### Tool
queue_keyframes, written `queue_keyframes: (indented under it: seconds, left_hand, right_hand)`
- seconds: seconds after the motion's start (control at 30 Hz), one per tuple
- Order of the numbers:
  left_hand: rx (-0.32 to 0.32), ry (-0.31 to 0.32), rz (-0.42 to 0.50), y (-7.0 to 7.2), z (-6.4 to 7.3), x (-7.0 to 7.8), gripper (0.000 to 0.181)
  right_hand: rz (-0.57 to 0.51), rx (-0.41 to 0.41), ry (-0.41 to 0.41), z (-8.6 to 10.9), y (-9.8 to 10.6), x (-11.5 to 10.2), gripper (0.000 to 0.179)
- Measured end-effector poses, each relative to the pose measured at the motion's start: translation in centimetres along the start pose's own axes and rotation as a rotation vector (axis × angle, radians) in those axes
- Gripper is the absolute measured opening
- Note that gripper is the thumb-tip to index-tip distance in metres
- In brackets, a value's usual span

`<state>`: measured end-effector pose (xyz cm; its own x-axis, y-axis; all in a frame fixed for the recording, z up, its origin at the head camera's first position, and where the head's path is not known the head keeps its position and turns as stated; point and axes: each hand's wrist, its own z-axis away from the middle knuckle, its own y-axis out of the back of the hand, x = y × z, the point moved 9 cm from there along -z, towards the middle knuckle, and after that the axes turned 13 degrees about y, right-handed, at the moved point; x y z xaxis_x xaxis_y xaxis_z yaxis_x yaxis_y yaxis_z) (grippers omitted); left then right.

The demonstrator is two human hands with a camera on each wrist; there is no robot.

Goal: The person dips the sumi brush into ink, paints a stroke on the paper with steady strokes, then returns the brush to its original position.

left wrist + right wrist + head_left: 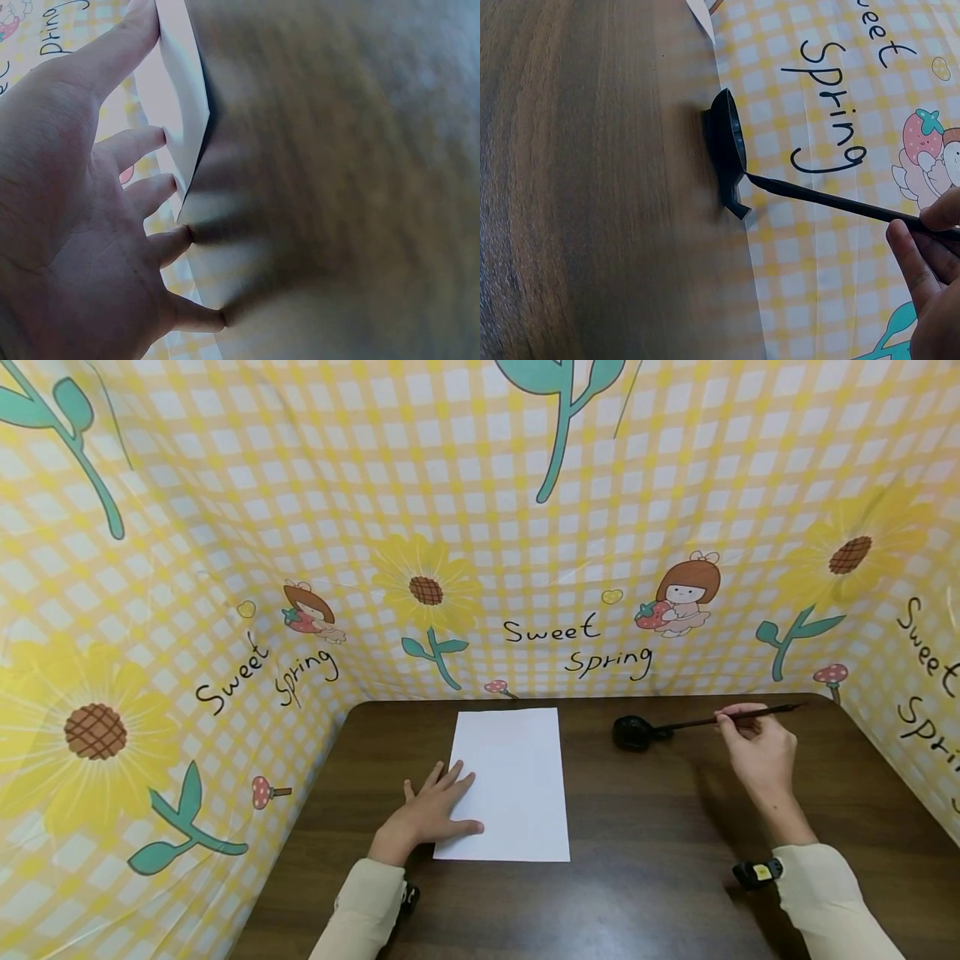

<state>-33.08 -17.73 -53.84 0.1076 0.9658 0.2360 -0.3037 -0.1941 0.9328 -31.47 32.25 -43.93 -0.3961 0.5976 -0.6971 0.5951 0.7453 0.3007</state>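
A blank white sheet of paper lies on the table left of centre. My left hand rests on its left edge with the fingers spread; the thumb and some fingertips touch the sheet. To the right, my right hand pinches a dark, slender writing brush between thumb and fingers. The brush slants, its tip pointing left toward a small black ink dish. In the right wrist view, the brush tip meets the rim of the ink dish beside its short handle.
The dark wooden table has rounded far corners. A yellow checked cloth with flowers and lettering rises behind it and along both sides. On each wrist sits a dark strapped device, below light sleeves.
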Motion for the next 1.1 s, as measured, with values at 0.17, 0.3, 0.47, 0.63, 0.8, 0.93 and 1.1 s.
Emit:
queue_keyframes:
  seconds: [0.17, 0.3, 0.47, 0.63, 0.8, 0.93, 1.1]
  left_hand:
    - [-0.003, 0.000, 0.001, -0.07, -0.03, -0.01, 0.095]
    - [-0.002, 0.001, 0.003, -0.10, -0.05, -0.03, 0.095]
    - [-0.003, 0.000, 0.003, -0.10, 0.00, -0.03, 0.095]
    - [-0.004, -0.002, 0.010, -0.10, -0.04, -0.04, 0.095]
    - [-0.006, -0.002, 0.010, -0.10, -0.10, -0.04, 0.095]
    - [-0.004, 0.002, 0.001, -0.19, -0.21, -0.14, 0.096]
    - [-0.004, 0.000, 0.005, -0.26, -0.23, -0.19, 0.096]
  right_hand:
    - [0.002, 0.000, 0.000, 0.07, 0.09, 0.07, 0.015]
    - [0.011, 0.002, 0.002, 0.08, 0.18, 0.15, 0.016]
    - [0.011, 0.002, 0.006, 0.04, 0.26, 0.08, 0.016]
    - [0.022, 0.003, 0.013, 0.03, 0.38, -0.12, 0.015]
    - [0.023, 0.014, 0.022, -0.06, 0.56, -0.36, 0.014]
    - [0.017, 0.025, 0.033, -0.16, 0.70, -0.54, 0.014]
    - [0.005, 0.034, 0.046, -0.27, 0.83, -0.80, 0.013]
